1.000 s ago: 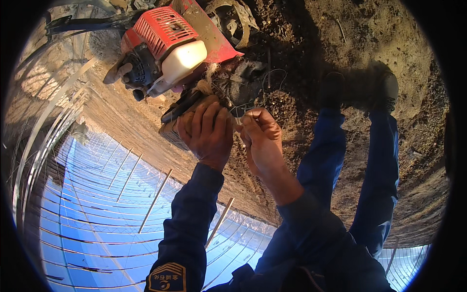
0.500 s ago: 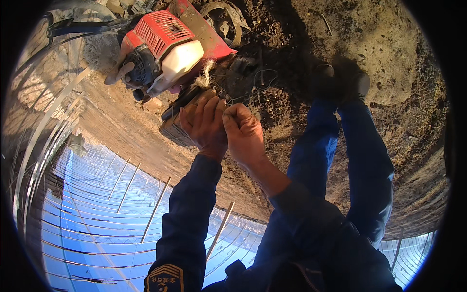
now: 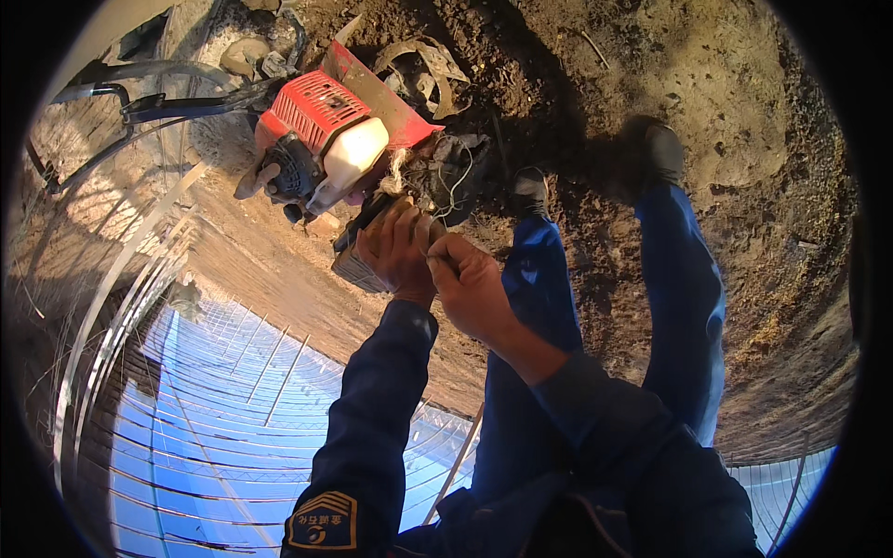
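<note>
My left hand curls over the ribbed dark block; whether it grips, I cannot tell. My right hand pinches closed beside it, contents hidden. The block lies near the red-cased engine. It looks stiff, probably heavy: grasp opposite sides. The frayed twine looks soft.

Navy sleeves, orange-edged patch, blue trousers
</note>
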`<action>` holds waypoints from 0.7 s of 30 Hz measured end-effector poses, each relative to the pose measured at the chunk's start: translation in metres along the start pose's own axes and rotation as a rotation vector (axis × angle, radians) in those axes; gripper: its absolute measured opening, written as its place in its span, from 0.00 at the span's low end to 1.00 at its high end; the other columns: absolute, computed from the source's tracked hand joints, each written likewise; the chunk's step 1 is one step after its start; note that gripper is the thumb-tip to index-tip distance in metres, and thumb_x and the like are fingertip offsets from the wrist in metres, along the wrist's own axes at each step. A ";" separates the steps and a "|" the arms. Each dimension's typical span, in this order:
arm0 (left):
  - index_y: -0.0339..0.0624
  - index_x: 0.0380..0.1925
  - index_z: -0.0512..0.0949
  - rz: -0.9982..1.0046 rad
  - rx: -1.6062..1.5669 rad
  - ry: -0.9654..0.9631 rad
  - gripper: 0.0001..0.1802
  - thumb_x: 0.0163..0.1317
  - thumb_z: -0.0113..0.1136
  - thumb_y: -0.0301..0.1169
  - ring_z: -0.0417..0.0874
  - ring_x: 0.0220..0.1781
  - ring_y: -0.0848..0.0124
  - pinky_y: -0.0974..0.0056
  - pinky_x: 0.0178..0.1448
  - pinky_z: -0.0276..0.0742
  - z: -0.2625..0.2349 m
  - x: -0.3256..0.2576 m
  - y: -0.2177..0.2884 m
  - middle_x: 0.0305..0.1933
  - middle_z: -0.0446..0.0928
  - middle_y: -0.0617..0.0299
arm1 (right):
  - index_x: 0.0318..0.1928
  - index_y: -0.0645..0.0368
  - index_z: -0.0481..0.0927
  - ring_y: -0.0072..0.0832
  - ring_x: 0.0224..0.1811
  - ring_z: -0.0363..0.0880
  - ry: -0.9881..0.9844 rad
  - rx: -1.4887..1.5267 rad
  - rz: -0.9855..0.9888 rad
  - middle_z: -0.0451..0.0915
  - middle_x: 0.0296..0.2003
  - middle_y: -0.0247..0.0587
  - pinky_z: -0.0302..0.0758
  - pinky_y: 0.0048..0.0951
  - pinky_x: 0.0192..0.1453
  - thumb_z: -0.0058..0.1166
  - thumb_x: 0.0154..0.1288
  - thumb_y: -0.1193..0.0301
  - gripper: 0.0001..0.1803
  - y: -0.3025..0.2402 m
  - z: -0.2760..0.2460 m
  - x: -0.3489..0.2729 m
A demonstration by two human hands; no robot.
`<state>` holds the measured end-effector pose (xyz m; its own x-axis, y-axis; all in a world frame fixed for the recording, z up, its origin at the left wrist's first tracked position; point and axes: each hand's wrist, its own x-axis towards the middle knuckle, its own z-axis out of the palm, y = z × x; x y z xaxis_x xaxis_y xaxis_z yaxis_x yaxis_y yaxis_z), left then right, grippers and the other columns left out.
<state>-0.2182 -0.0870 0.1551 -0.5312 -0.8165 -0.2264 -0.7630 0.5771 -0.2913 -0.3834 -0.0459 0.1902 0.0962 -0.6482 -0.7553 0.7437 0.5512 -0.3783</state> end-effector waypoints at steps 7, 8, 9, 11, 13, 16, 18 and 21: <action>0.67 0.44 0.84 0.147 -0.150 0.271 0.07 0.70 0.65 0.48 0.85 0.66 0.67 0.33 0.77 0.61 0.014 0.000 -0.013 0.58 0.84 0.73 | 0.42 0.56 0.77 0.58 0.39 0.85 0.081 -0.242 -0.243 0.82 0.33 0.56 0.82 0.47 0.43 0.56 0.73 0.77 0.03 0.008 0.030 -0.011; 0.66 0.45 0.84 0.151 -0.166 0.271 0.08 0.69 0.66 0.48 0.85 0.66 0.66 0.34 0.77 0.62 0.013 0.000 -0.016 0.58 0.84 0.73 | 0.42 0.56 0.77 0.59 0.39 0.85 0.095 -0.237 -0.271 0.82 0.34 0.56 0.81 0.47 0.43 0.56 0.73 0.77 0.03 0.013 0.036 -0.013; 0.65 0.46 0.84 0.218 -0.150 0.271 0.09 0.69 0.66 0.48 0.84 0.66 0.66 0.34 0.76 0.63 0.012 -0.001 -0.020 0.58 0.84 0.72 | 0.42 0.56 0.77 0.60 0.39 0.84 0.109 -0.232 -0.289 0.81 0.34 0.56 0.81 0.47 0.43 0.56 0.73 0.77 0.03 0.018 0.042 -0.016; 0.58 0.44 0.88 0.227 -0.266 0.047 0.13 0.61 0.70 0.44 0.83 0.64 0.68 0.44 0.72 0.65 0.007 0.002 -0.038 0.60 0.84 0.71 | 0.43 0.58 0.77 0.62 0.43 0.83 0.131 -0.164 -0.268 0.81 0.36 0.57 0.81 0.44 0.46 0.55 0.73 0.79 0.03 0.029 0.053 -0.021; 0.57 0.44 0.89 0.251 -0.207 0.006 0.14 0.57 0.72 0.39 0.87 0.57 0.70 0.51 0.68 0.68 0.008 0.007 -0.049 0.55 0.88 0.72 | 0.44 0.60 0.79 0.32 0.33 0.80 0.199 -0.149 -0.309 0.79 0.30 0.47 0.78 0.33 0.42 0.57 0.77 0.78 0.01 0.038 0.064 -0.021; 0.63 0.42 0.89 0.351 -0.263 0.116 0.15 0.56 0.71 0.49 0.84 0.60 0.70 0.48 0.71 0.65 0.018 0.012 -0.056 0.57 0.84 0.75 | 0.42 0.61 0.78 0.25 0.32 0.76 0.304 -0.110 -0.411 0.77 0.28 0.40 0.76 0.30 0.41 0.57 0.77 0.80 0.02 0.048 0.078 -0.019; 0.67 0.41 0.88 0.360 -0.239 0.118 0.14 0.56 0.71 0.50 0.83 0.61 0.70 0.47 0.71 0.65 0.024 0.013 -0.058 0.57 0.84 0.77 | 0.40 0.61 0.77 0.21 0.32 0.72 0.308 -0.069 -0.353 0.74 0.27 0.35 0.74 0.28 0.40 0.57 0.78 0.80 0.04 0.052 0.082 -0.019; 0.69 0.41 0.88 0.364 -0.188 0.085 0.12 0.57 0.70 0.50 0.83 0.63 0.69 0.44 0.72 0.64 0.028 0.010 -0.059 0.60 0.83 0.78 | 0.38 0.61 0.76 0.15 0.34 0.67 0.313 -0.043 -0.325 0.71 0.29 0.29 0.71 0.24 0.39 0.56 0.79 0.80 0.07 0.057 0.085 -0.022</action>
<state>-0.1679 -0.1288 0.1446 -0.8009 -0.5632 -0.2034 -0.5698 0.8212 -0.0302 -0.2870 -0.0448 0.2310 -0.3470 -0.6052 -0.7165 0.6733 0.3710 -0.6395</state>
